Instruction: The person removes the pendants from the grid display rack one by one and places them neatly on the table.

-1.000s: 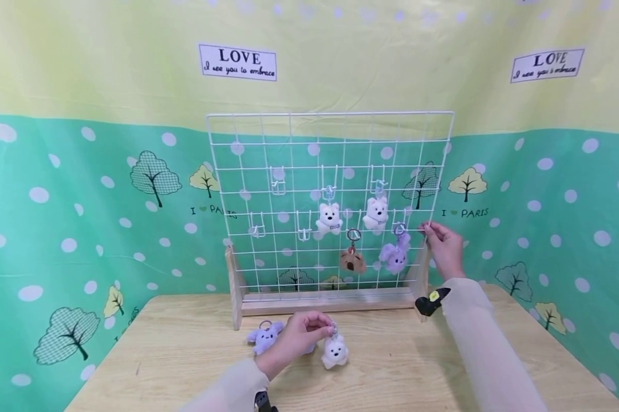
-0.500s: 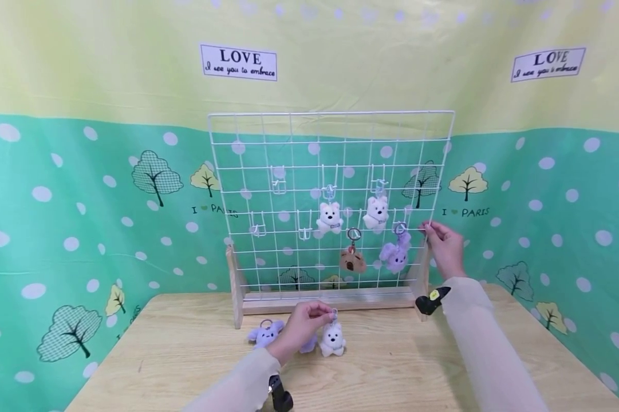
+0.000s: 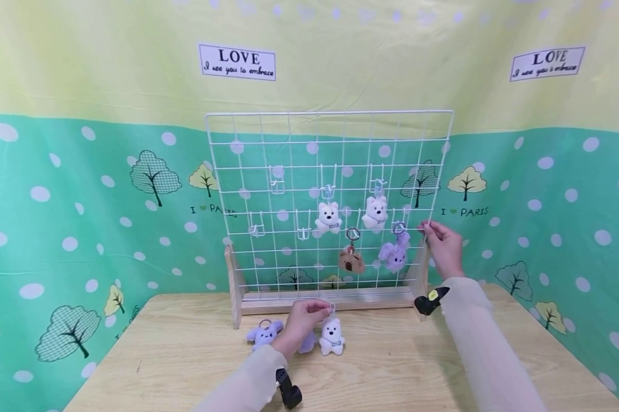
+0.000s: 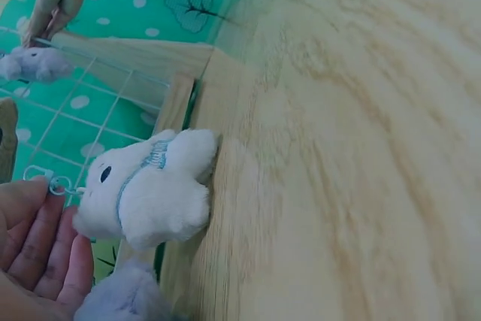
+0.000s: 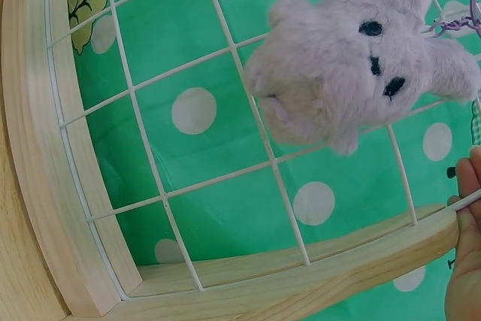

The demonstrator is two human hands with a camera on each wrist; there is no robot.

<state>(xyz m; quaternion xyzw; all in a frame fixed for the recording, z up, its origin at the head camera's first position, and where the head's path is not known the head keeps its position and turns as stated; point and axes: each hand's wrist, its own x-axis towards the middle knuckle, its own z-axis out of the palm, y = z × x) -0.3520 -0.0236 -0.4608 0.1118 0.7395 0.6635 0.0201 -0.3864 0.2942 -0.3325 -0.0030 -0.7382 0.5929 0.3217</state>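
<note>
My left hand [image 3: 303,325] pinches the metal clasp [image 4: 54,183] of a white plush bear keychain [image 3: 332,337], which stands upright close over the table. Beside that hand, a purple plush keychain [image 3: 264,336] lies on the wood, and another purple plush [image 3: 307,342] is partly hidden behind the wrist. My right hand [image 3: 445,247] pinches the right edge of the white wire grid rack [image 3: 330,113]. Nearest to it hangs a purple plush bunny keychain [image 5: 353,65]. Two white bear keychains [image 3: 328,217] and a brown plush keychain [image 3: 351,260] also hang from the rack's hooks.
Several hooks on the grid's left side, such as one hook [image 3: 277,186], carry no keychain. Wooden feet [image 3: 233,289] and a crossbar hold up the rack near the back of the table [image 3: 381,372]. A printed curtain [image 3: 82,171] closes off the back and sides.
My left hand has moved a little away from me, toward the rack, carrying the white bear keychain, which now faces more to the front. The right hand stays on the grid's edge.
</note>
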